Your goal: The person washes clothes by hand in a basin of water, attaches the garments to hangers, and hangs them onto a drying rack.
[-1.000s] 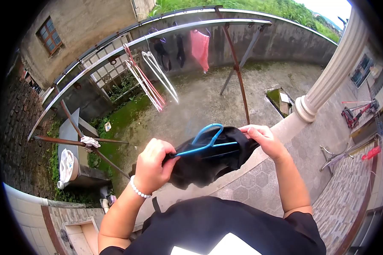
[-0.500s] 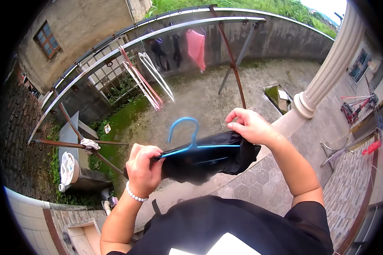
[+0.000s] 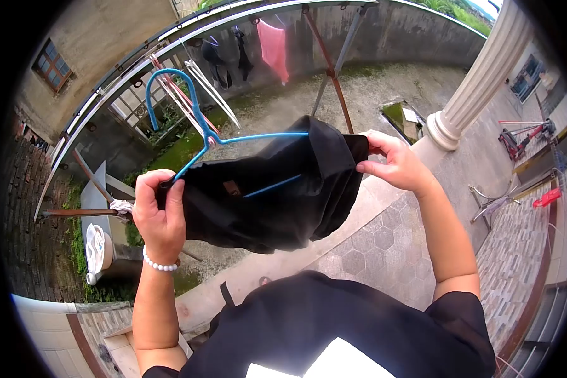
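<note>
A blue hanger (image 3: 203, 120) sits inside the opening of a black garment (image 3: 264, 214), its hook up and leaning left. My left hand (image 3: 157, 211), with a white bead bracelet on the wrist, pinches the garment's left edge together with that end of the hanger. Between thumb and fingers, my right hand (image 3: 394, 162) grips the garment's right edge. The cloth is stretched between both hands, with a small brownish label showing inside. The hanger's right end is hidden under the folded cloth.
Ahead, a metal rail (image 3: 97, 94) on rusty posts carries white and pink hangers (image 3: 211, 94), dark clothes and a pink cloth (image 3: 272, 51). A fluted column (image 3: 479, 82) stands to the right. A white basin (image 3: 101, 252) rests at lower left, near a low ledge.
The garment and hanger have come up and closer to me. My left hand moved left and up, my right hand slightly right. The garment's opening is stretched wider, and the right fingers have closed on its edge.
</note>
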### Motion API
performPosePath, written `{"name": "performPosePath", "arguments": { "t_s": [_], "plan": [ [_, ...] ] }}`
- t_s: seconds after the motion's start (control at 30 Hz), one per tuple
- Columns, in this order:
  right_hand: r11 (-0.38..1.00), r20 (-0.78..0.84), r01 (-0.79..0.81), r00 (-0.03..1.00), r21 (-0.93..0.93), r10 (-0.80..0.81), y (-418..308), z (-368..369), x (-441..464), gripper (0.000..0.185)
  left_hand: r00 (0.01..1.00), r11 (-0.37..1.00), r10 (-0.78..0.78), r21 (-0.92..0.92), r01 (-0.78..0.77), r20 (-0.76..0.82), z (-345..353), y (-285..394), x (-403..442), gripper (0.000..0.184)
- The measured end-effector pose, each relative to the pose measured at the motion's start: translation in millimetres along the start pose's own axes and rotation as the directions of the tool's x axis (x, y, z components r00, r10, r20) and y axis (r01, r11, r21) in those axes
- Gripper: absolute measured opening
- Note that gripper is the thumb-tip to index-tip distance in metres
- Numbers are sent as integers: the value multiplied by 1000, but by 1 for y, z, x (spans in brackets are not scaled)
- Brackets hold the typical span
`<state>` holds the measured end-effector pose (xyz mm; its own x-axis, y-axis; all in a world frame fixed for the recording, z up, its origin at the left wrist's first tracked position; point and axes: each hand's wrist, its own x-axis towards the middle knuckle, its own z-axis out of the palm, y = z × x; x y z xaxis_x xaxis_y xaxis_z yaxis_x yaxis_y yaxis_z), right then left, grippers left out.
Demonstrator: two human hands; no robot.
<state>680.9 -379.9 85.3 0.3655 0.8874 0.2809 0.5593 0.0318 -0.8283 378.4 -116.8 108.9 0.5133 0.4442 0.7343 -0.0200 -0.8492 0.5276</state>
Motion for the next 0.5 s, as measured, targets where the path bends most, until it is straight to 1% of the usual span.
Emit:
{"name": "performPosePath", "arguments": {
  "t_s": [0.03,0.07,0.1,0.13,0.2,0.23,0.27,0.3,0.33,0.37,0.4,0.47,0.5],
  "plan": [
    [994,5,-107,994,9,107,12,0,-4,23,1000,999,-28,-34,28,-12,0,2,3,12],
    [977,12,-210,978,17,210,22,1,-6,18,999,998,-53,-17,53,-8,-3,5,6,12],
    [950,20,-310,951,26,309,28,-1,-9,14,1000,1000,-3,-5,3,-5,-4,5,10,12],
    [961,-69,-274,959,32,276,32,-7,-10,12,999,999,46,9,-46,-4,-5,4,14,12],
    [980,-236,-197,951,36,200,35,-26,-11,9,999,999,33,40,-33,-16,-8,5,20,12],
    [998,-287,-52,956,44,63,40,-36,-12,12,999,998,26,58,-25,-19,-10,7,23,11],
    [962,-277,109,960,249,-38,37,-37,-9,13,998,999,-34,-16,34,-51,-10,9,25,11],
    [950,-106,-87,987,298,124,31,-34,-10,14,997,999,-33,14,34,-73,-11,10,28,11],
    [907,70,-283,959,311,275,24,-28,-13,15,995,999,-28,43,32,-95,-12,12,31,11],
    [940,92,-322,945,109,313,20,-20,-15,16,994,997,5,81,4,-105,-11,15,33,10],
    [956,67,-251,962,-152,264,34,-26,-16,18,996,998,1,66,5,-94,-9,16,33,10],
    [970,-138,-180,969,162,203,62,-59,-23,16,995,999,-8,41,12,-96,-5,15,26,10],
    [902,-198,-133,953,411,230,60,-68,-27,13,995,998,-58,10,59,-80,-4,14,22,11]
  ]
}}
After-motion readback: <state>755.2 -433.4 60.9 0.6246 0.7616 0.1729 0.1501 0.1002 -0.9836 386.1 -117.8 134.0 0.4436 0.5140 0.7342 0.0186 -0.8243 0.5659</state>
